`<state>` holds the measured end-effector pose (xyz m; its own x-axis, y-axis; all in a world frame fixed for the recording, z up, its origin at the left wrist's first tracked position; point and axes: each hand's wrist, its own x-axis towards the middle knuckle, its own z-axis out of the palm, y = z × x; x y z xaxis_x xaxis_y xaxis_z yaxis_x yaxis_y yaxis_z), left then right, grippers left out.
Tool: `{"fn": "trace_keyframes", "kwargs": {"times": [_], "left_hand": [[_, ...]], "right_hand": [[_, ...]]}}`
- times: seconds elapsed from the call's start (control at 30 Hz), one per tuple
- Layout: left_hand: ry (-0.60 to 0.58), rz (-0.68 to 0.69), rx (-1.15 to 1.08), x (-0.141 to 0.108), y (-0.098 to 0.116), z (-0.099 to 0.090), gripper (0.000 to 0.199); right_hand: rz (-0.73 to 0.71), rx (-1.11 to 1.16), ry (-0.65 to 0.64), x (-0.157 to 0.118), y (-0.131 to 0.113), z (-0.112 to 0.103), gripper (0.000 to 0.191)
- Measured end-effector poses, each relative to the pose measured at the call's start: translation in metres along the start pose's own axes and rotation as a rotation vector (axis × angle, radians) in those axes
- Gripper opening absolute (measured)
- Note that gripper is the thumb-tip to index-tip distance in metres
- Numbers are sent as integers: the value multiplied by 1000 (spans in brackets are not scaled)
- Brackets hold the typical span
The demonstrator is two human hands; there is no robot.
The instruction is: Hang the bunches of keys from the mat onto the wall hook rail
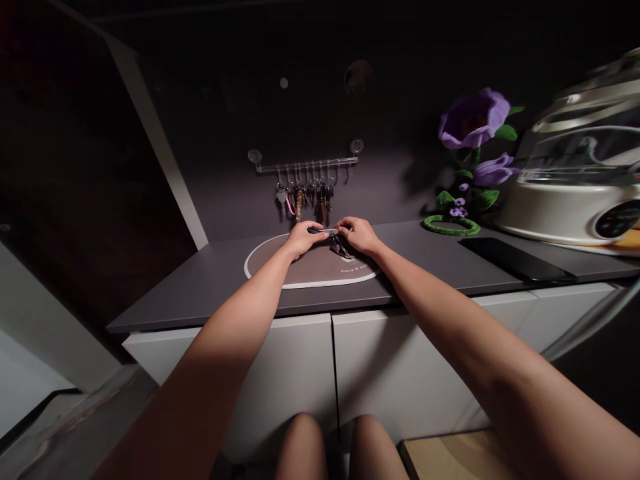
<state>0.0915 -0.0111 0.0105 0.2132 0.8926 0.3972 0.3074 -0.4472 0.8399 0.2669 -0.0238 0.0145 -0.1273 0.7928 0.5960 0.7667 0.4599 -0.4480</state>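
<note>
Both my hands meet over the mat, an oval brown one with a white rim. My left hand is closed on a slim piece with a dark end and a pale, thin length, which looks like a key with a dark head. My right hand pinches near the other end of that piece. Below the fingertips a bunch of keys dangles close above the mat. Just behind my hands, several sets of keys hang from a clear hook rail on the wall.
On the right stand a purple knitted flower with a green ring base and a white appliance with a clear upper part. A black phone-like slab lies before them on the dark countertop. White cabinet doors are below.
</note>
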Motion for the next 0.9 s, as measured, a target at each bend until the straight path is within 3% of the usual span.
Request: {"fn": "trace_keyframes", "kwargs": {"times": [0.23, 0.4, 0.67, 0.9], "left_hand": [[137, 11, -115, 4, 5, -5, 43], [185, 98, -47, 8, 3, -9, 45], [166, 266, 84, 8, 12, -13, 47], [153, 314, 71, 6, 19, -14, 54]], "right_hand": [[-19, 26, 27, -1, -3, -2, 20], [-18, 33, 28, -1, -4, -2, 19], [-57, 46, 33, -1, -7, -2, 23], [-114, 84, 49, -2, -8, -1, 24]]}}
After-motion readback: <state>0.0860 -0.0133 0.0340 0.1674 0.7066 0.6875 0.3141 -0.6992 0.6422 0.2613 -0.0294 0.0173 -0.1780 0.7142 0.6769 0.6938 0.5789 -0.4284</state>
